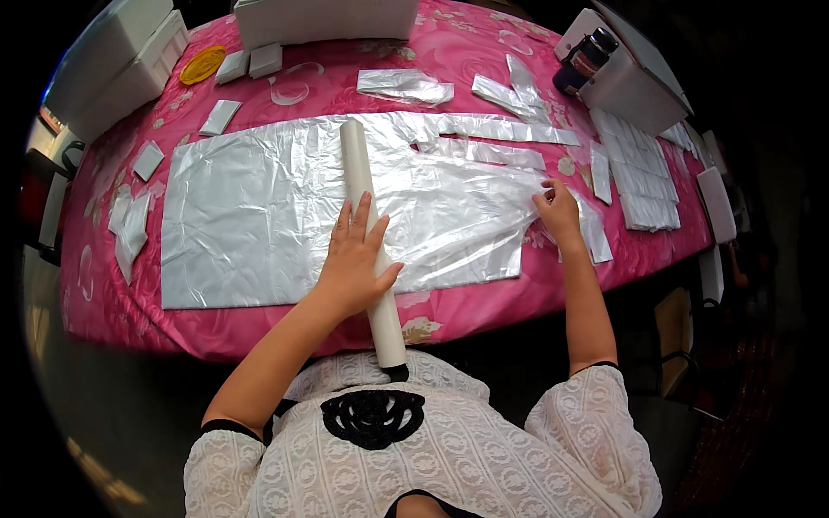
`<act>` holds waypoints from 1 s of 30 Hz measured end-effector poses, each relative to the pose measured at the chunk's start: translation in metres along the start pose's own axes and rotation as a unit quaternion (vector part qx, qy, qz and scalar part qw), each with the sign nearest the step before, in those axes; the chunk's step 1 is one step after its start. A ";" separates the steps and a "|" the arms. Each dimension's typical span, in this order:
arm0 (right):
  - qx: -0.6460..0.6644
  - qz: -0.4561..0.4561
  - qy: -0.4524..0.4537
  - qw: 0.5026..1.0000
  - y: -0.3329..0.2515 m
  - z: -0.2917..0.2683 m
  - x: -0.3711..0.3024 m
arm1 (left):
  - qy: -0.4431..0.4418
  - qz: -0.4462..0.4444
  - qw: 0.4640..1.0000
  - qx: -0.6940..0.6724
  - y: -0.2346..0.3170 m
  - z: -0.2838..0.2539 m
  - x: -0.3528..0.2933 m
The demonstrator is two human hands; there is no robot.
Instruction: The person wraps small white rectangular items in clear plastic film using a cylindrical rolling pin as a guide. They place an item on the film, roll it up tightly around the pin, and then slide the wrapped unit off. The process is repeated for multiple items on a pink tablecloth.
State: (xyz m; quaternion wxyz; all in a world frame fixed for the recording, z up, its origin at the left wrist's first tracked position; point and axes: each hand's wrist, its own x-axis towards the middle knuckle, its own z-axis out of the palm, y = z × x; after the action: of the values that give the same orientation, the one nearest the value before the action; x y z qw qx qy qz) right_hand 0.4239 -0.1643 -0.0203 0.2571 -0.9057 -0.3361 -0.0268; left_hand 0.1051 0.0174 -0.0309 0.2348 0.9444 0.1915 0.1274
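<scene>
A stack of thin, translucent plastic bags (237, 220) lies flat on the pink tablecloth in front of me. Across it rests a long, pale tube (356, 160), its near end reaching past the table edge to my body. My left hand (350, 259) is laid on the tube with its fingers spread, pressing it onto the plastic. At the right end of the stack my right hand (557, 207) pinches a gathered corner of the top bag. From there, creases fan back toward the tube. Strip-like handles stick out on the far right side of the stack.
Folded bags (635, 173) are piled at the right, near a dark bottle (585, 60) and a white foam box (635, 86). More white boxes (324, 22) stand at the back. Small folded packets (220, 117) and a yellow coil (203, 65) lie at the left.
</scene>
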 end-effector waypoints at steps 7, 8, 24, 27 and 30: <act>0.219 -0.009 -0.068 0.973 -0.077 -0.002 -0.031 | 0.039 0.011 0.994 -0.101 0.011 0.000 0.002; 0.279 -0.027 -0.102 0.955 -0.101 0.002 -0.044 | 0.041 0.010 0.979 -0.197 0.018 -0.009 0.004; 0.002 -0.194 -0.209 0.958 -0.193 0.006 -0.164 | 0.017 -0.364 0.841 -0.400 -0.161 -0.116 -0.074; -0.050 -0.069 -0.409 0.909 -0.195 0.010 -0.166 | 0.048 -0.371 0.918 -0.132 -0.184 -0.137 -0.083; 0.075 -0.073 -0.400 0.910 -0.192 0.026 -0.176 | 0.156 -0.207 0.937 0.233 -0.180 -0.144 -0.078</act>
State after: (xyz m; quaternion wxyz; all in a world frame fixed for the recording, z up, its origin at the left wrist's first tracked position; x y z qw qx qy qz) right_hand 0.1656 -0.1333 0.0040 0.1658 -0.7914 -0.4769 0.3446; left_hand -0.0665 0.1886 -0.0074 -0.0035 0.8804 0.4414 0.1733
